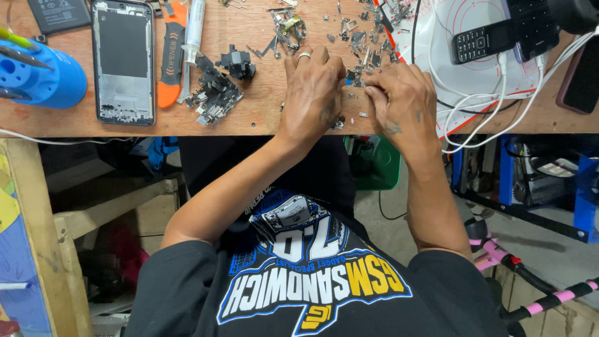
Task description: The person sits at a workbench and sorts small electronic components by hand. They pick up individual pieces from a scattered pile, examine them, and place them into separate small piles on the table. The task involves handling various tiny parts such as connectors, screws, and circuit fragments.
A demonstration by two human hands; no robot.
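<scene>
At the far left of the wooden bench (249, 118), 9 o'clock from the hands: blue tool holder (37, 78), tweezers stuck in it. Next right: stripped phone frame (123, 61), lying flat, long axis 12-to-6. Just beside it at 3 o'clock: orange opener tool (170, 56) and a white syringe tube (194, 25), both pointing roughly 12. Below those, a heap of black phone parts (215, 90), about 9 o'clock from the left hand.

Left hand (312, 93): palm down on the bench, ring on one finger, fingers extended toward 12–1 o'clock and pressed onto the small metal parts (355, 78). Not closed around anything that I can see; fingertips rest on or against the scatter.

Right hand (399, 103): knuckles up, fingers curled in toward 9–10 o'clock, tips meeting the left hand's tips. Looks like a pinch, but what's in it, if anything, is hidden; can't tell.

The parts sit right between the two sets of fingertips and spread up toward 12 o'clock into a wider litter of shields and screws (368, 37).

At 2 o'clock from the right hand: white mat (474, 75) with red circles, black keypad phone (483, 40) on it, white cables (499, 106) trailing over the bench edge toward 5 o'clock.
</scene>
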